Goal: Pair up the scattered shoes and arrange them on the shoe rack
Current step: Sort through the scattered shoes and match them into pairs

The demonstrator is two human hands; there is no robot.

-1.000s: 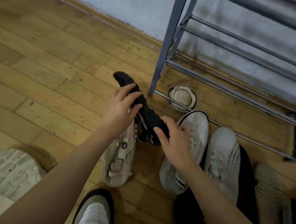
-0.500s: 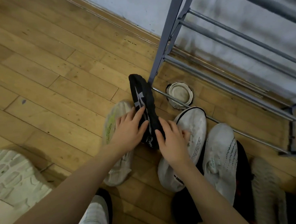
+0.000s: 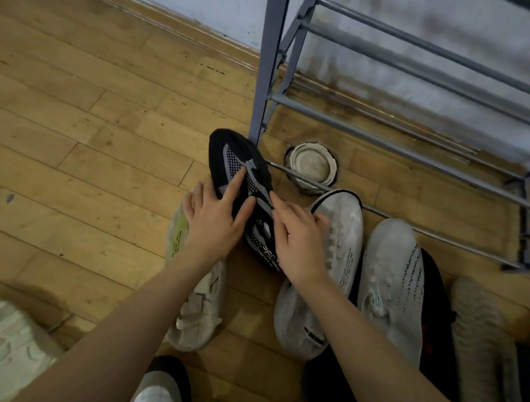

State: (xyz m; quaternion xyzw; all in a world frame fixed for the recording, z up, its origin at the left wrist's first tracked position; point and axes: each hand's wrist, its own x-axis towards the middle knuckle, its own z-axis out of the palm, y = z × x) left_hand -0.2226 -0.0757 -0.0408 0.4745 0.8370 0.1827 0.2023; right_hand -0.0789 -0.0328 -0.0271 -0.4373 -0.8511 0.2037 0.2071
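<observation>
While both hands flank black shoe (image 3: 240, 168) at frame centre, toe toward rack (image 3: 280, 46): left hand (image 3: 215, 222) fingers spread flat, right hand (image 3: 296, 245) pinching its collar.

The knit shoe (image 3: 240, 171) is black with grey bands and white dots. 2 sneakers (image 3: 336, 243) (image 3: 393, 280) are white with small black lettering. Another shoe (image 3: 198, 296) is off-white with a yellow-green patch. The shoe rack (image 3: 268, 62) is grey-blue; the floor (image 3: 70, 149) is tan wood.
</observation>
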